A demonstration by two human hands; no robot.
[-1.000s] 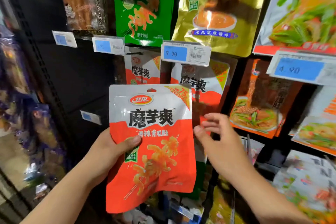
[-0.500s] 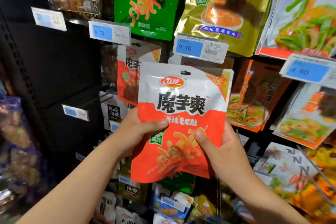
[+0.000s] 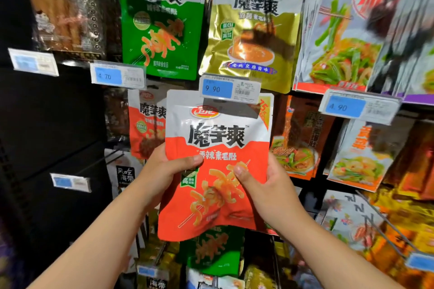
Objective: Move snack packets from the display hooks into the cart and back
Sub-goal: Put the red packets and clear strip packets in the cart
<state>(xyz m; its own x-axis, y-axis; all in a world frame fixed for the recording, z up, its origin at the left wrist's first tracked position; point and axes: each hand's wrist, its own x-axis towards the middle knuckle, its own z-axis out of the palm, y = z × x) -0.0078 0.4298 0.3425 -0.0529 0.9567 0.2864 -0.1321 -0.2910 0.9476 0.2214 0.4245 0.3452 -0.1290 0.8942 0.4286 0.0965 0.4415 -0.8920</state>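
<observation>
Closest to me, two bare forearms reach up from below. The left hand (image 3: pixel 162 171) grips the red packet (image 3: pixel 218 138) by its left edge, thumb curled across the front and fingers hidden behind. The right hand (image 3: pixel 270 185) pinches the right edge the same way, thumb on the printed noodles. The packet is held upright at the display, its top edge tucked behind the 9.90 price tag (image 3: pixel 230 89) (so the hang hole is hidden, and I can't tell whether it has caught a hook). No cart is in view.

This looks like the return leg: hanging the packet back. To do it well, I'd keep the top flat and level, feel for the prong's tip with the hole, then push straight back rather than upward. The tag sits in the way, and the soft pouch will likely buckle if forced.

Just behind and to the left hangs a matching red pouch (image 3: pixel 146 124). Above are the green packet (image 3: pixel 162 30) and the gold packet (image 3: pixel 251 37).

Half a second ago the packet sat lower, its hole showing clear below the tag. A second ago only the left hand held it, lower and further left, with the right hand spread open beside it.
</observation>
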